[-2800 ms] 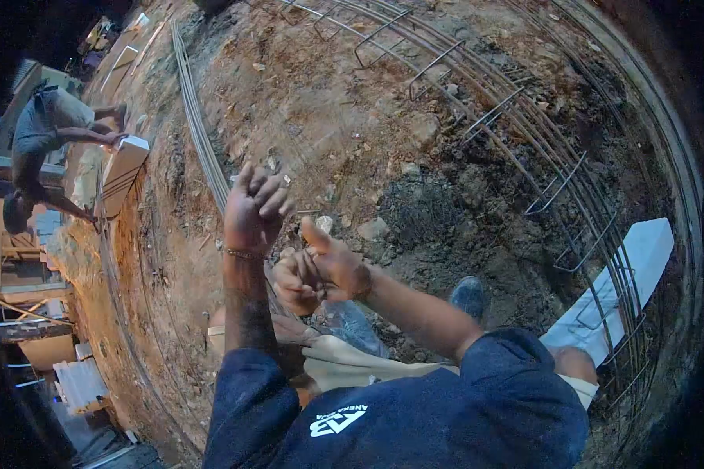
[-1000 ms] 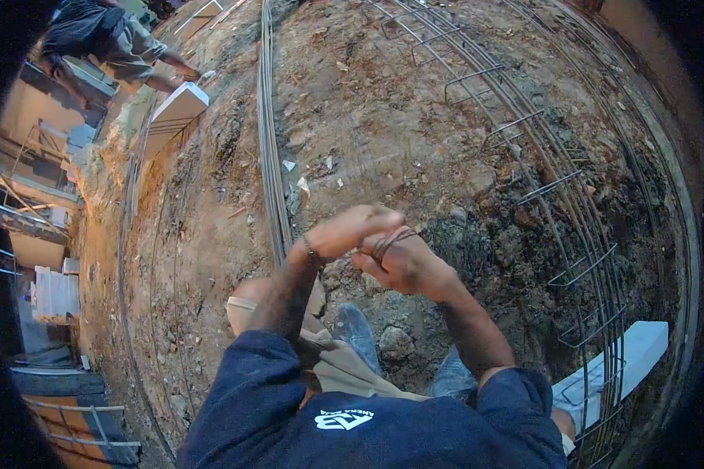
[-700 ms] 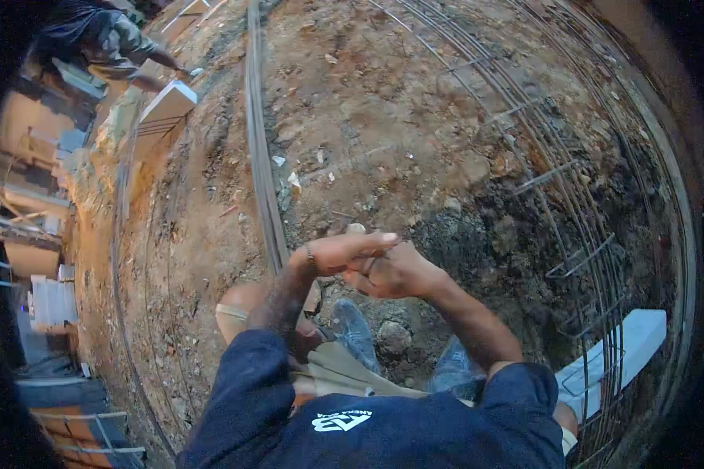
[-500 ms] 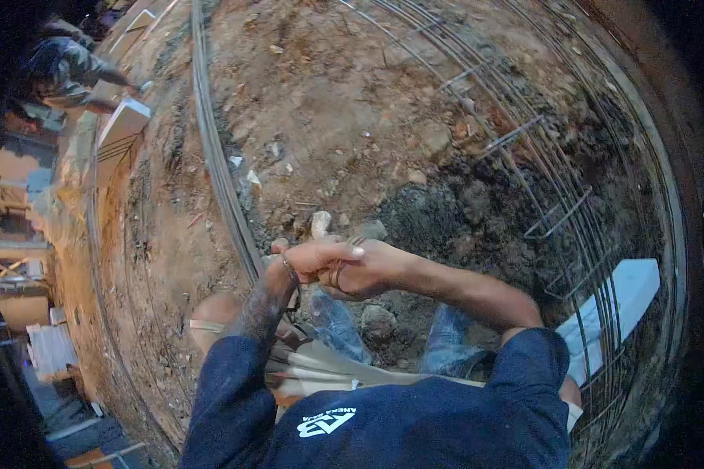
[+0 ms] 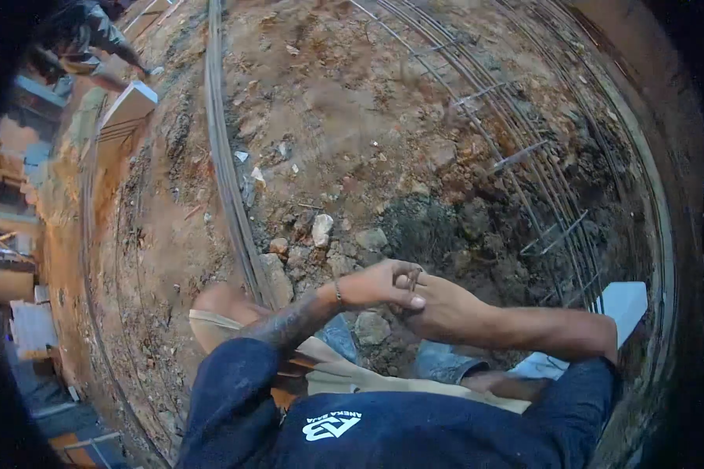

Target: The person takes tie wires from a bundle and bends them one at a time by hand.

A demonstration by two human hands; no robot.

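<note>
My left hand (image 5: 374,286), with a bracelet at its wrist, meets my right hand (image 5: 440,307) in front of my shirt. The left fingers and thumb are bent and closed at the knuckles of the right hand. A thin dark band or loop shows between them, too small to name. The fingers of the right hand are curled and partly hidden under the left. Below the hands are my shoes (image 5: 442,363) on rocky soil.
Long steel bars (image 5: 225,156) lie left of the hands. A rebar cage with stirrups (image 5: 516,156) curves down the right, over a white block (image 5: 624,309). At the upper left, a co-worker (image 5: 94,43) bends beside another white block (image 5: 133,103). Stones (image 5: 321,230) lie ahead.
My hands were apart at first and are now together, further right in the view. The camera view has turned, shifting the bars and blocks. The co-worker remains bent by the block.
</note>
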